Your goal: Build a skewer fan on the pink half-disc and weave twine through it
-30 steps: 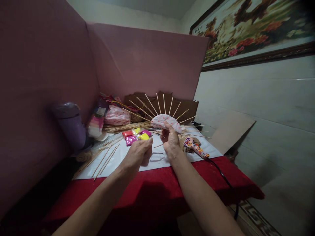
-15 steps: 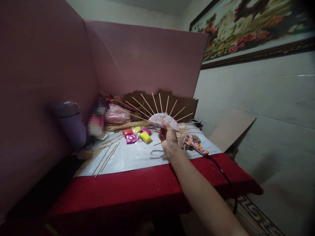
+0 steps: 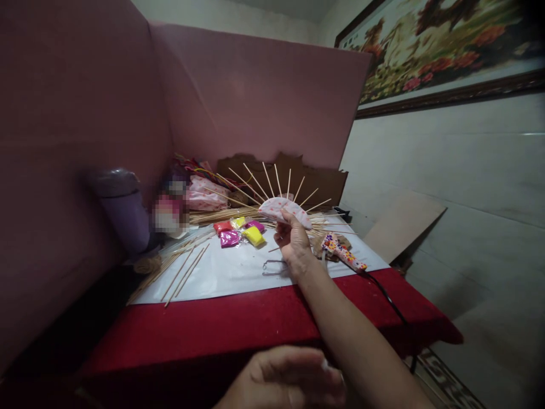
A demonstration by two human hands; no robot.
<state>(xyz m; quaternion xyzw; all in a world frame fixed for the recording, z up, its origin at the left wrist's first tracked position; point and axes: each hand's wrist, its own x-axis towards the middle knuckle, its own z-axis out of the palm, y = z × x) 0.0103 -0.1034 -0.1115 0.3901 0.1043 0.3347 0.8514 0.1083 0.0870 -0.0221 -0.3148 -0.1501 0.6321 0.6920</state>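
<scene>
My right hand is closed on a fan-shaped piece, thumb in front and fingers behind. The piece is a half-round of white cloth with pink spots, and thin wooden sticks spread from its curved edge. It is held up above the table. My left hand is low at the bottom edge, in front of the table and below my right forearm. Its fingers stretch to the right, slightly blurred, and no object shows in them.
A flower-patterned glue gun with a black cord lies at the right on the white sheet. Coloured packets, loose sticks and a purple tumbler are further left. Torn cardboard stands behind.
My left hand has come into view at the bottom. My right hand still holds the fan-shaped piece in nearly the same place; the view has shifted slightly.
</scene>
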